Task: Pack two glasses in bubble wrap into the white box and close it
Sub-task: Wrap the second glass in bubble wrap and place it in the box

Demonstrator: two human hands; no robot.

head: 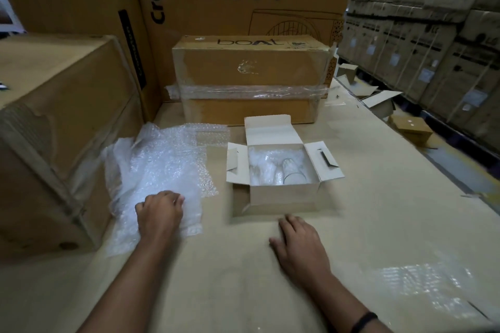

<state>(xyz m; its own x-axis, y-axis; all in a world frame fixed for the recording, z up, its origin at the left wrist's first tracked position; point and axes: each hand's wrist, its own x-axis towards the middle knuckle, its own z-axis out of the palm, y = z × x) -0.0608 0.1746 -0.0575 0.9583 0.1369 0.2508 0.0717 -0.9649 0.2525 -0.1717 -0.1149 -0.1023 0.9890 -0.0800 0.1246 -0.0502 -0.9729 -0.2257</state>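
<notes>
The white box (282, 196) stands open in the middle of the cardboard surface, its lid and both side flaps spread out. Inside lie two glasses: one on the right (292, 171) shows its round rim, the one on the left (261, 170) is covered in bubble wrap. A loose sheet of bubble wrap (162, 165) lies to the left of the box. My left hand (159, 213) rests on the near part of that sheet with its fingers curled. My right hand (297, 240) lies flat on the surface just in front of the box, apart from it.
A taped brown "boAt" carton (251, 81) stands right behind the white box. A large brown carton (54, 130) blocks the left side. Tall cartons rise at the back. Stacked boxes (433, 48) and scraps of cardboard fill the right, beyond the surface's edge.
</notes>
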